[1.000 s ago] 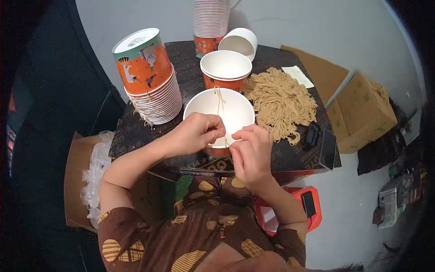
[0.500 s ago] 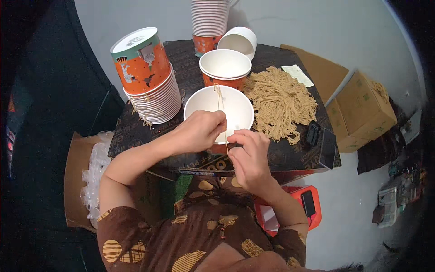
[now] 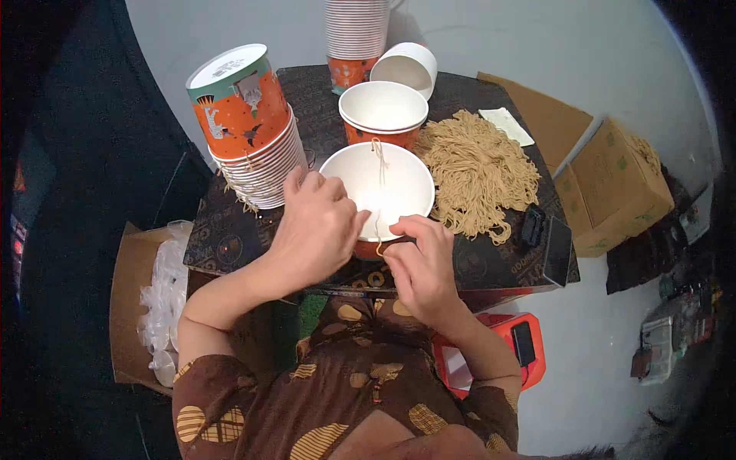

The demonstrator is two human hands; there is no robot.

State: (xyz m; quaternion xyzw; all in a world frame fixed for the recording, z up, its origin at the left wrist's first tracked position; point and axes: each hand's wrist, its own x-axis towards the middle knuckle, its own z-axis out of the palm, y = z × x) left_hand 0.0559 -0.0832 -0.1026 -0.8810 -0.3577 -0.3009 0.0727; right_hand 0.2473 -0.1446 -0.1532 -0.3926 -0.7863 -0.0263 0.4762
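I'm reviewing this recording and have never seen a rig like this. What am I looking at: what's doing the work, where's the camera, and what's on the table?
There's no machine: a person works bare-handed. A wide fisheye camera on their head looks down, so straight edges bend near the rim.

On the dark table, a white-lined cup stands open in front. The right hand pinches a tan cord at its near rim. The left hand is at the cup's left side; whether it grips anything is unclear.

Behind are nested cups, a cup on its side and a tall stack. An upside-down stack stands left; a cord pile lies right.
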